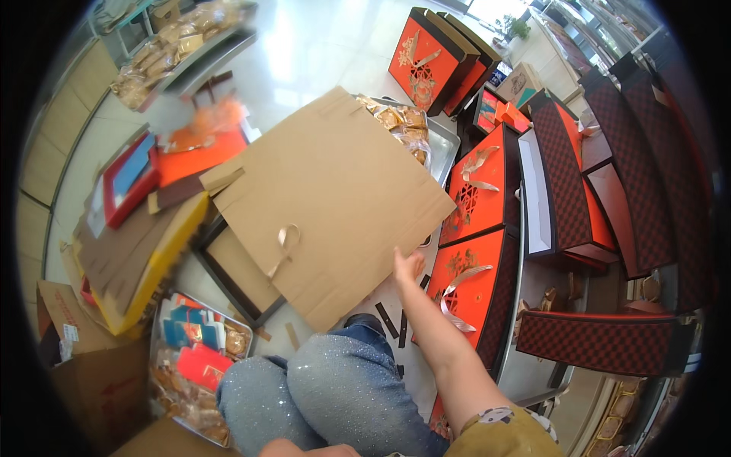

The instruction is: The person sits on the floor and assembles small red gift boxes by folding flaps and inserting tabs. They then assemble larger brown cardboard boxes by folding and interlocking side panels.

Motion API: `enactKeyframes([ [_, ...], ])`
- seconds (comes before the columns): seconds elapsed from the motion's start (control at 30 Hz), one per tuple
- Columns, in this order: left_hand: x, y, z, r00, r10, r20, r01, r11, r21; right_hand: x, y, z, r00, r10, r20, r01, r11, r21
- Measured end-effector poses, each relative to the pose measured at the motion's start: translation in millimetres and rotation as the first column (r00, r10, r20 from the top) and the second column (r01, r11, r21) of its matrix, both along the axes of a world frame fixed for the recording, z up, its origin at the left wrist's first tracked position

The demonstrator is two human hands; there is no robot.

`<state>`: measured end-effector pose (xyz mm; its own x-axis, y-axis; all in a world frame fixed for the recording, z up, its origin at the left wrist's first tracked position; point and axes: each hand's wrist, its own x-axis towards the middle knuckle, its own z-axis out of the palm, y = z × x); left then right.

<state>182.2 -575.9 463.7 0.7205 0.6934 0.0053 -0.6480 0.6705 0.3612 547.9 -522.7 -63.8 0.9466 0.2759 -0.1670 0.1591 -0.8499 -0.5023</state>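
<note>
Across the middle lies a large flat brown cardboard sheet [346, 179], with a beige ribbon loop [288, 242] on its near left part. My right hand [409, 266] grips the sheet's near right edge, some of its fingers hidden. A shallow black-rimmed box [236, 263] with a brown inside shows partly from under the sheet's left side. Only a sliver of my left hand [304, 449] appears at the lower edge, close to my lap; its fingers are not clear.
Red gift boxes with ribbon handles [476, 286] stand close by my right arm. Beyond them are dark checkered boxes [567, 175]. Trays of wrapped pastries [442, 145] lie behind and at the lower left. Cardboard pieces [129, 244] are stacked at left, and dark strips [386, 320] litter the floor.
</note>
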Motion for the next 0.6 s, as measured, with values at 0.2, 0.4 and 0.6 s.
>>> enactKeyframes([
  [0.2, 2, 10, 19, 0.976, -0.111, -0.188, 0.115, 0.993, 0.011, -84, -42, 2, 0.378, 0.030, -0.925, 0.585, 0.767, 0.264],
  [0.4, 2, -7, 10, 0.984, 0.043, 0.173, -0.051, 0.998, 0.043, -79, -36, 27, 0.477, 0.148, -0.867, 0.419, 0.829, 0.371],
  [0.6, -44, -25, 37, 0.976, 0.116, 0.182, -0.131, 0.989, 0.071, -66, -26, 67, 0.695, 0.337, -0.635, 0.333, 0.632, 0.699],
])
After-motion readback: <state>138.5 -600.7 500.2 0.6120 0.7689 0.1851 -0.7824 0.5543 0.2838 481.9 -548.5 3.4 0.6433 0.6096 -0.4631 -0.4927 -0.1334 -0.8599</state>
